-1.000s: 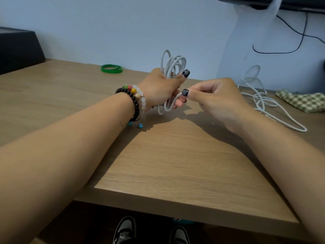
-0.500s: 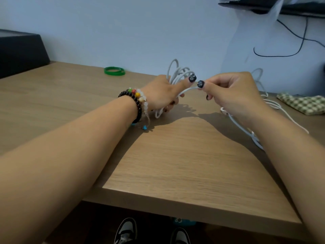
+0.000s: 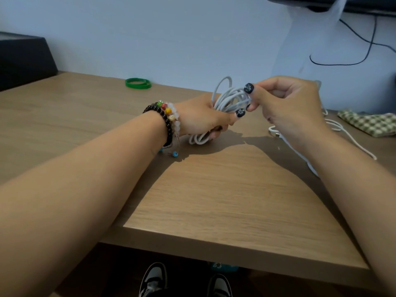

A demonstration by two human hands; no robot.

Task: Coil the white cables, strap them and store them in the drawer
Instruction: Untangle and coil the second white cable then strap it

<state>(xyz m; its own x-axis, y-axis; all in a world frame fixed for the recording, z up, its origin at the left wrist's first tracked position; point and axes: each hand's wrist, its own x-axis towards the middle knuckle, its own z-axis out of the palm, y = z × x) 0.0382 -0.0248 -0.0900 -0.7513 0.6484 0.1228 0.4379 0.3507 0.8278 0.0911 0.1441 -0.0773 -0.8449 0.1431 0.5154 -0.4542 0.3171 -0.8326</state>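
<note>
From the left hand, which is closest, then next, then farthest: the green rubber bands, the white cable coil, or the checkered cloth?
1. White cable coil: gripped in the left hand itself.
2. Green rubber bands: on the table, behind and left of it.
3. Checkered cloth: far right, past the right hand.

White cable coil (image 3: 232,99), green bands (image 3: 138,83), green-and-cream checked cloth (image 3: 368,124), light wood-grain tabletop (image 3: 225,200), black, red, green, yellow and white bead bracelets (image 3: 168,118), dark speckled nails.
</note>
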